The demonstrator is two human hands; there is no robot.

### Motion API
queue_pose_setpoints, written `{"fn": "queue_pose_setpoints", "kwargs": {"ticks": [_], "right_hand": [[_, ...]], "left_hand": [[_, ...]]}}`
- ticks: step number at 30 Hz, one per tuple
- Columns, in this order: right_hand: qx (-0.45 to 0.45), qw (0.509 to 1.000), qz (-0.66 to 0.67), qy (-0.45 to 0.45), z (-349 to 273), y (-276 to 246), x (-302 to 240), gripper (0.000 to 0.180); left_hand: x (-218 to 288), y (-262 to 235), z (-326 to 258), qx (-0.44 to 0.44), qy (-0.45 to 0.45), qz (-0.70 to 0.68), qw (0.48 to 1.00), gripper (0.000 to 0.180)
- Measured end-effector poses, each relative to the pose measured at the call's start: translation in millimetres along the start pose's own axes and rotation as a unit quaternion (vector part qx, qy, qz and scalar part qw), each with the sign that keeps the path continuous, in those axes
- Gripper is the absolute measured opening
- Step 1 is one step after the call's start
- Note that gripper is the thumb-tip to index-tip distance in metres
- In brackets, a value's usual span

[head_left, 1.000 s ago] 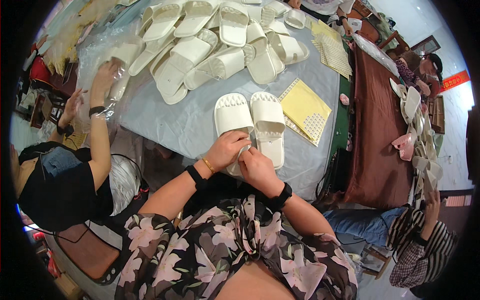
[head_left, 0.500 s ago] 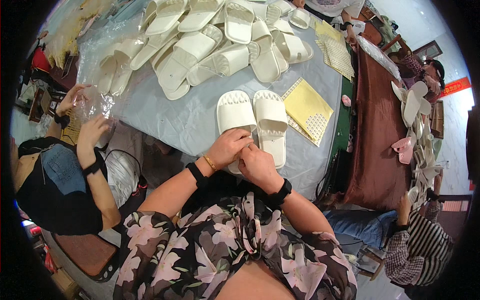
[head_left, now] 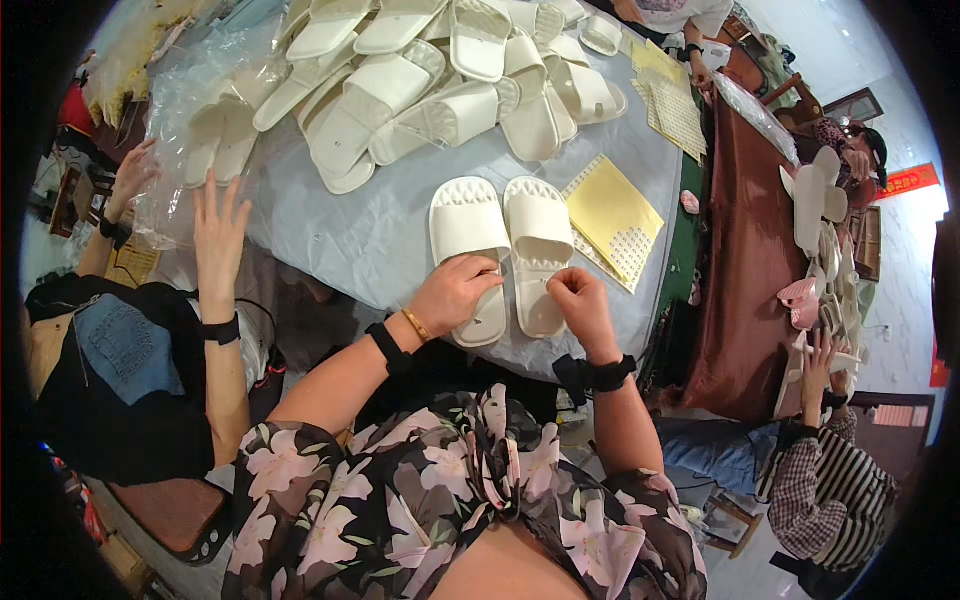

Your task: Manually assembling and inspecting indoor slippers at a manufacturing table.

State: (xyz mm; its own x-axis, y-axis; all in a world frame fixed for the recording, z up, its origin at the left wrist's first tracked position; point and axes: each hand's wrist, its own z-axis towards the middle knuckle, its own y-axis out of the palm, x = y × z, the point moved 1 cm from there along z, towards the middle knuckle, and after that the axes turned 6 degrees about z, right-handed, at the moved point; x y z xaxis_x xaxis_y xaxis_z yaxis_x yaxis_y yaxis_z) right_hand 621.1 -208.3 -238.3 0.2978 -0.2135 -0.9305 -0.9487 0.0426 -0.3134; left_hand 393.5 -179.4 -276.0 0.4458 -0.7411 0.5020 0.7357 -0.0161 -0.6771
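A pair of cream slippers lies side by side in front of me, toes pointing away. My left hand (head_left: 460, 298) rests on the left slipper (head_left: 468, 218) behind its strap, with curled fingers gripping near its inner edge. My right hand (head_left: 584, 308) is over the outer edge of the right slipper (head_left: 538, 230), thumb and fingers pinched together. Anything between those fingertips is too small or hidden to make out. Just right of the pair, yellow sticker sheets (head_left: 612, 212) with rows of small labels lie on the plastic-covered table (head_left: 330, 240).
A heap of cream slippers (head_left: 375, 90) covers the far side. At left, a co-worker's hand (head_left: 218, 225) reaches toward two slippers (head_left: 222, 138) in clear plastic. More sticker sheets (head_left: 672, 100) lie far right, beside a brown-covered table (head_left: 750, 300). Another co-worker handles slippers at right.
My right hand has moved away from my left, rightward to the right slipper's outer edge. My left hand remains on the left slipper. The left co-worker's hand has stretched forward.
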Motion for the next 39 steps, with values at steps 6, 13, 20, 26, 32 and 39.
{"fn": "queue_pose_setpoints", "kwargs": {"ticks": [6,13,20,26,32,39], "right_hand": [[-0.032,0.996,-0.082,-0.021,-13.3,14.6,-8.1,0.013],[-0.075,0.929,-0.271,-0.240,-47.1,70.5,-23.4,0.007],[-0.071,0.909,-0.330,-0.244,-46.4,80.7,-20.7,0.007],[-0.126,0.946,-0.223,-0.197,-43.9,71.5,-15.8,0.007],[0.043,0.998,-0.013,-0.037,-10.5,12.4,10.5,0.013],[0.049,0.997,-0.002,0.057,2.0,0.1,4.3,0.017]], "left_hand": [[-1.7,0.1,-1.8,0.003,-0.001,0.004,1.000,0.025],[-1.8,1.7,-2.8,0.008,-0.009,-0.021,1.000,0.026],[-1.9,1.6,-3.4,0.000,-0.006,0.001,1.000,0.025],[-4.1,3.0,-4.1,0.006,-0.004,0.000,1.000,0.024],[0.7,1.3,0.1,0.013,-0.008,0.001,1.000,0.022],[0.4,-0.8,0.0,0.009,-0.012,-0.016,1.000,0.023]]}}
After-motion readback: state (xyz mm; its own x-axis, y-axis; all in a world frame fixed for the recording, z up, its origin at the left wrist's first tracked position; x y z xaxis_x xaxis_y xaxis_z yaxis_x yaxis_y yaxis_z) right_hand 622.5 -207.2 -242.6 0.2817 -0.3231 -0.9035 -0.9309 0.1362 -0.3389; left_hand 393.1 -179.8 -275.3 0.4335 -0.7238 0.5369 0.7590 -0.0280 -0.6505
